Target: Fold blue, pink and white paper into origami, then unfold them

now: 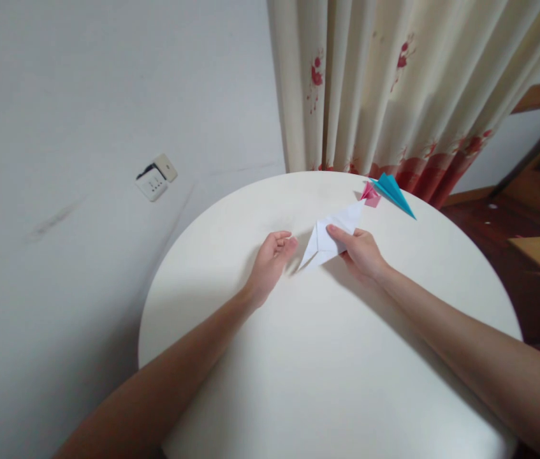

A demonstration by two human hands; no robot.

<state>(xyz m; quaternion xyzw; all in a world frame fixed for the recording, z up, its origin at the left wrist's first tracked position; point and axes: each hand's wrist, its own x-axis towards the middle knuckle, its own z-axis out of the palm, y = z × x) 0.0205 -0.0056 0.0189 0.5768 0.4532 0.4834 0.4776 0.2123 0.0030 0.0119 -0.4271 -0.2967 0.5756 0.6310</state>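
Note:
Above the white round table (279, 357), my right hand (363, 252) grips a folded sheet of white paper (323, 237), thumb on top and fingers underneath. The paper has creased, pointed corners, one toward the far right and another toward the near left. To the left of the paper, my left hand (272, 260) is apart from it, with its fingers loosely curled, a gap between thumb and fingers, and nothing held. Part of the paper's underside is hidden by my right hand.
At the far right edge of the table lie a blue paper plane (394, 192) and a pink folded paper piece (370, 193). A white wall with a socket (152, 185) is at left. A floral curtain (375, 89) hangs behind the table.

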